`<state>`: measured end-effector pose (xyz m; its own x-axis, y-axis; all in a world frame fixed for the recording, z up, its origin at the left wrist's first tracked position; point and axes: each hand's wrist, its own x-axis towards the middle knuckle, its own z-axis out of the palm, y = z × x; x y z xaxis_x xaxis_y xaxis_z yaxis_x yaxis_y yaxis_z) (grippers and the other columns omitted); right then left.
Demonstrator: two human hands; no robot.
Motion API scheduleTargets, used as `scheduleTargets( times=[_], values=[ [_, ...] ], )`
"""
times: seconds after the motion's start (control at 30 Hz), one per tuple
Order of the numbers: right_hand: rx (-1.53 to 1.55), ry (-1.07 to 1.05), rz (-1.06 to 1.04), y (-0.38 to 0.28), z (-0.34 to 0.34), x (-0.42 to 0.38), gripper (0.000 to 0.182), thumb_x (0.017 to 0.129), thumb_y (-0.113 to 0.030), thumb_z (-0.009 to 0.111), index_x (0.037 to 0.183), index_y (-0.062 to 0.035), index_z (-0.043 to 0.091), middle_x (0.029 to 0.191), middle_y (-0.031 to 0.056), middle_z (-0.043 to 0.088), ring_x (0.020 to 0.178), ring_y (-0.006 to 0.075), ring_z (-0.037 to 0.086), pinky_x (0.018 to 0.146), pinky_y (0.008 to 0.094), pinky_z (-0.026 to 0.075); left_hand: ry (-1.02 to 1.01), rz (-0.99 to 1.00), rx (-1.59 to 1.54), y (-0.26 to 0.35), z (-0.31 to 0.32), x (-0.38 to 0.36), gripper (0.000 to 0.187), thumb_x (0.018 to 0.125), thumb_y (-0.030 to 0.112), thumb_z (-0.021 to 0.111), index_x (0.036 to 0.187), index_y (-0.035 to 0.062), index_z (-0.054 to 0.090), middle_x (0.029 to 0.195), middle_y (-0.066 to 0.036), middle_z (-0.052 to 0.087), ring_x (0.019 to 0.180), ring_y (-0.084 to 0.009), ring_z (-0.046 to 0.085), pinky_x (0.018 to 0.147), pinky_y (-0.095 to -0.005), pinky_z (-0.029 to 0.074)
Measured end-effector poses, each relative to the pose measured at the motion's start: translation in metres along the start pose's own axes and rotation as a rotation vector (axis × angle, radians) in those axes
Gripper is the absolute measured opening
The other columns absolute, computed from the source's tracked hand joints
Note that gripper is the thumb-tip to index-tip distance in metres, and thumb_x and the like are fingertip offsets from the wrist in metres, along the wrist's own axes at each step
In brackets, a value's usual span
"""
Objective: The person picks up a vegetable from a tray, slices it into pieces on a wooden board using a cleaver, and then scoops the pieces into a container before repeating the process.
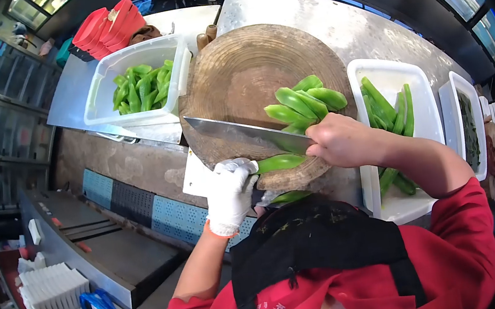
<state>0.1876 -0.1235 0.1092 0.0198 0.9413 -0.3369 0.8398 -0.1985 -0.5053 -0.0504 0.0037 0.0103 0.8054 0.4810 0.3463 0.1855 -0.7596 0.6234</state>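
Note:
My right hand [341,141] is closed around the handle end of a large kitchen knife [239,133]. Its long blade points left across a round wooden chopping block [236,63]. My left hand [231,195], in a white glove, is at the block's near edge with its fingers closed on one end of a long green pepper [280,162]. Beyond the blade, several cut green pepper pieces [297,104] lie in a pile on the right of the block. Another green pepper [291,196] shows below the near edge, partly hidden by the black apron [318,226].
Cut green pieces [143,88] fill part of a white tub [96,102] at left. Long green peppers [400,112] lie in a white tub [429,101] at right. Red baskets [108,28] stand back left. Another white container [468,87] with dark contents is far right.

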Motion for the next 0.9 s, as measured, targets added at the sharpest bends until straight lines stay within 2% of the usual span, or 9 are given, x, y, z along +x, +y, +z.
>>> scheduleTargets(
  times=[0.1, 0.2, 0.4, 0.53, 0.63, 0.73, 0.8, 0.87, 0.9],
  values=[
    [-0.013, 0.054, 0.007, -0.005, -0.002, -0.004, 0.022, 0.092, -0.016, 0.064, 0.084, 0.0047, 0.062, 0.084, 0.0258, 0.066, 0.084, 0.0456, 0.065, 0.075, 0.0515, 0.051, 0.102, 0.121, 0.124, 0.000, 0.016, 0.013, 0.029, 0.069, -0.004, 0.078, 0.095, 0.0064, 0.069, 0.096, -0.011, 0.070, 0.095, -0.0325, 0.064, 0.084, -0.0411, 0.050],
    [-0.022, 0.035, 0.054, -0.011, -0.009, -0.015, 0.024, 0.093, -0.018, 0.064, 0.084, 0.0042, 0.062, 0.083, 0.0257, 0.066, 0.084, 0.0453, 0.065, 0.076, 0.0513, 0.052, 0.147, 0.181, 0.074, -0.007, 0.026, 0.018, 0.029, 0.069, -0.004, 0.077, 0.095, 0.0061, 0.069, 0.096, -0.012, 0.070, 0.093, -0.0336, 0.064, 0.084, -0.0415, 0.050],
    [-0.007, -0.071, 0.151, -0.020, -0.012, -0.021, 0.024, 0.093, -0.021, 0.064, 0.089, 0.0028, 0.066, 0.079, 0.0258, 0.066, 0.082, 0.0447, 0.066, 0.076, 0.0507, 0.053, 0.178, 0.183, 0.110, -0.003, 0.020, 0.011, 0.021, 0.070, -0.002, 0.077, 0.088, 0.0072, 0.071, 0.090, -0.012, 0.069, 0.089, -0.0343, 0.065, 0.078, -0.0418, 0.052],
    [0.005, -0.076, 0.110, -0.017, 0.000, -0.010, 0.024, 0.092, -0.019, 0.064, 0.085, 0.0038, 0.066, 0.080, 0.0264, 0.066, 0.082, 0.0453, 0.066, 0.076, 0.0504, 0.053, 0.173, 0.168, 0.088, -0.009, 0.025, 0.005, 0.022, 0.069, -0.003, 0.076, 0.088, 0.0065, 0.070, 0.091, -0.011, 0.068, 0.091, -0.0337, 0.063, 0.080, -0.0410, 0.051],
    [-0.008, -0.002, -0.092, -0.016, 0.018, 0.011, 0.029, 0.091, -0.019, 0.068, 0.081, 0.0065, 0.061, 0.071, 0.0273, 0.061, 0.074, 0.0473, 0.062, 0.069, 0.0485, 0.050, 0.173, 0.185, 0.068, -0.005, 0.026, -0.001, 0.022, 0.068, -0.005, 0.075, 0.087, 0.0062, 0.070, 0.091, -0.010, 0.067, 0.092, -0.0335, 0.062, 0.082, -0.0405, 0.050],
    [0.091, -0.012, -0.068, -0.023, 0.013, 0.025, 0.021, 0.088, -0.011, 0.066, 0.077, 0.0064, 0.062, 0.079, 0.0275, 0.065, 0.079, 0.0452, 0.066, 0.071, 0.0480, 0.052, 0.161, 0.264, 0.034, 0.001, 0.028, -0.007, 0.026, 0.064, -0.008, 0.076, 0.083, 0.0071, 0.068, 0.087, -0.009, 0.065, 0.090, -0.0326, 0.062, 0.081, -0.0423, 0.050],
    [0.182, 0.040, -0.078, -0.012, 0.011, 0.026, 0.020, 0.087, -0.009, 0.067, 0.076, 0.0069, 0.061, 0.075, 0.0275, 0.063, 0.077, 0.0450, 0.065, 0.068, 0.0477, 0.050, 0.185, 0.268, 0.050, 0.001, 0.031, -0.011, 0.027, 0.062, -0.008, 0.076, 0.082, 0.0080, 0.068, 0.085, -0.008, 0.064, 0.088, -0.0323, 0.062, 0.080, -0.0421, 0.051],
    [0.171, 0.032, -0.066, -0.011, 0.002, 0.020, 0.021, 0.087, -0.009, 0.067, 0.076, 0.0076, 0.060, 0.073, 0.0276, 0.062, 0.075, 0.0434, 0.066, 0.067, 0.0471, 0.050, 0.172, 0.291, 0.021, -0.001, 0.026, -0.010, 0.026, 0.064, -0.008, 0.076, 0.082, 0.0084, 0.068, 0.084, -0.007, 0.064, 0.088, -0.0320, 0.062, 0.079, -0.0415, 0.051],
    [0.229, 0.057, -0.029, -0.012, -0.004, 0.011, 0.021, 0.087, -0.010, 0.066, 0.078, 0.0086, 0.060, 0.071, 0.0268, 0.061, 0.070, 0.0400, 0.065, 0.065, 0.0461, 0.049, 0.159, 0.284, -0.006, -0.001, 0.025, -0.012, 0.025, 0.066, -0.008, 0.076, 0.082, 0.0088, 0.068, 0.083, -0.007, 0.064, 0.087, -0.0317, 0.062, 0.078, -0.0409, 0.050]
  ],
)
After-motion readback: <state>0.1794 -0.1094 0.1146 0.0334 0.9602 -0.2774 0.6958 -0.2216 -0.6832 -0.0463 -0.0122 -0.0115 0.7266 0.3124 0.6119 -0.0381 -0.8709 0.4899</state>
